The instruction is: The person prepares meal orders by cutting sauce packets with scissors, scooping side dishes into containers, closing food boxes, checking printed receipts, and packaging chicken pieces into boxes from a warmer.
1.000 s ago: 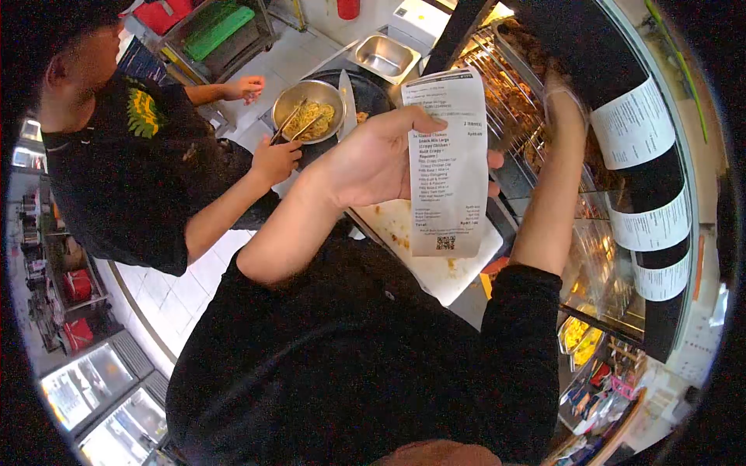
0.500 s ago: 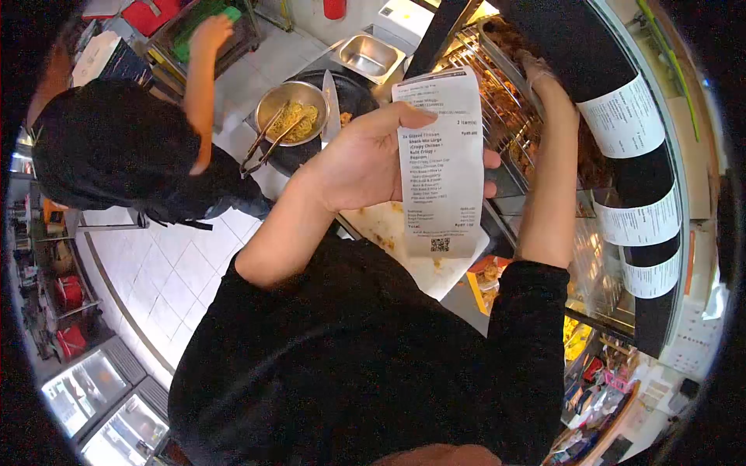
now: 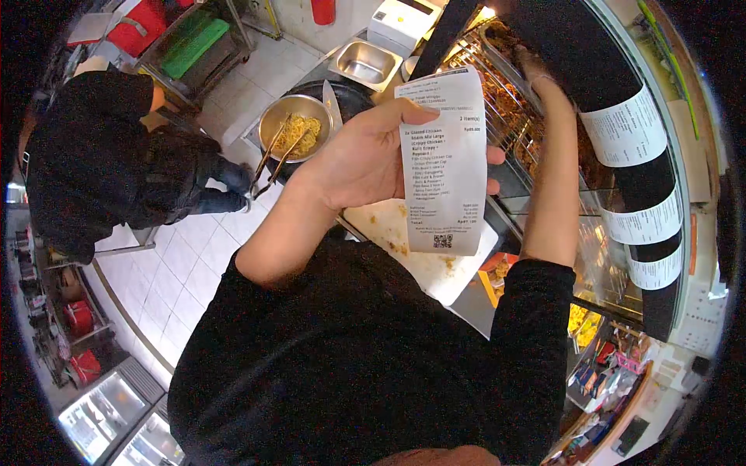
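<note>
My left hand (image 3: 361,147) is closed on a long printed receipt (image 3: 444,186), its thumb on the front and its fingertips showing past the far edge. The receipt hangs upright with its text facing me. Reaching into the warming cabinet (image 3: 505,124), my right hand (image 3: 538,68) is beside a metal tray (image 3: 501,50) of dark brown food. Its fingers are in shadow and mostly hidden. Behind the receipt lies a white cutting board (image 3: 454,272) with brown crumbs and stains.
A steel bowl (image 3: 272,109) of noodles with tongs (image 3: 291,147) stands beside a knife (image 3: 332,101). Beyond are a steel container (image 3: 369,64) and a white machine (image 3: 404,23). Several receipts (image 3: 625,128) hang along the cabinet at right. A person in black (image 3: 93,163) stands at left.
The other person has moved left, and their raised arm has come away from the green tray. My left hand still holds the receipt; my right hand stays in the cabinet.
</note>
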Tool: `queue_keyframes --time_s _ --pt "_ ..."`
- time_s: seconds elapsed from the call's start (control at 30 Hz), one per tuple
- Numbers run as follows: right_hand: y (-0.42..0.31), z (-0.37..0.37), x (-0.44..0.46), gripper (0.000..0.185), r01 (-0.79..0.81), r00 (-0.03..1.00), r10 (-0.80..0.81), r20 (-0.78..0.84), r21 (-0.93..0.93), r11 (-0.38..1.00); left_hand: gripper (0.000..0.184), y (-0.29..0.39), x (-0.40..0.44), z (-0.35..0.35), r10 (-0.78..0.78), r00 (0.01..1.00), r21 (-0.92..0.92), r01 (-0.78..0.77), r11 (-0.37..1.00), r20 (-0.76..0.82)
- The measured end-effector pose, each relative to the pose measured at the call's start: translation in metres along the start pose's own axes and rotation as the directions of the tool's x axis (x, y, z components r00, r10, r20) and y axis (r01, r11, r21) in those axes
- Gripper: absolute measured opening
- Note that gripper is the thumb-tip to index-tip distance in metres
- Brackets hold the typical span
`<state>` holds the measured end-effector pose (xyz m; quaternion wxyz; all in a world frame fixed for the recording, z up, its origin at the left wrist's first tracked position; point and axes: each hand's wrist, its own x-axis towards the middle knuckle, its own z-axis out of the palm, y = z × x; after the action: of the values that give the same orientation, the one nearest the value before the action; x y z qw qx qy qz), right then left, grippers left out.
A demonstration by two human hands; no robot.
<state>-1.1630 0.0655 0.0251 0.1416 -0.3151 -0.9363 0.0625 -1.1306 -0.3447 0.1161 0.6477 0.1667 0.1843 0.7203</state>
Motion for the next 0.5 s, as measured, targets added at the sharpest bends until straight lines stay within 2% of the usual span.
queue_keyframes --time_s 0.13,0.23,0.3,0.33,0.4,0.5 --pt "-0.021 -0.021 -0.016 0.077 0.052 0.993 -0.047 -0.106 0.04 0.998 0.058 0.014 -0.004 -0.004 -0.057 0.998 -0.032 0.058 0.998 0.022" --pt "-0.003 0.002 0.001 0.077 0.012 0.999 -0.008 0.031 -0.137 0.99 0.06 0.02 -0.013 -0.01 -0.062 0.997 -0.016 0.063 0.998 0.051" --pt "-0.015 -0.007 -0.009 0.076 -0.032 0.998 0.022 -0.058 -0.178 0.984 0.056 0.029 -0.014 -0.013 -0.09 0.995 -0.002 0.09 0.996 0.041" --pt "-0.02 -0.014 -0.013 0.076 -0.041 0.998 0.031 -0.06 -0.179 0.983 0.056 0.032 -0.013 -0.015 -0.098 0.994 -0.002 0.098 0.995 0.045" --pt "-0.031 -0.03 -0.026 0.063 -0.01 0.998 0.018 0.063 -0.125 0.992 0.057 0.037 -0.012 -0.019 -0.12 0.992 0.009 0.12 0.993 0.045" --pt "-0.041 -0.037 -0.036 0.063 -0.04 0.997 0.047 0.062 -0.105 0.994 0.058 0.039 -0.014 -0.027 -0.125 0.991 -0.012 0.125 0.992 0.049"
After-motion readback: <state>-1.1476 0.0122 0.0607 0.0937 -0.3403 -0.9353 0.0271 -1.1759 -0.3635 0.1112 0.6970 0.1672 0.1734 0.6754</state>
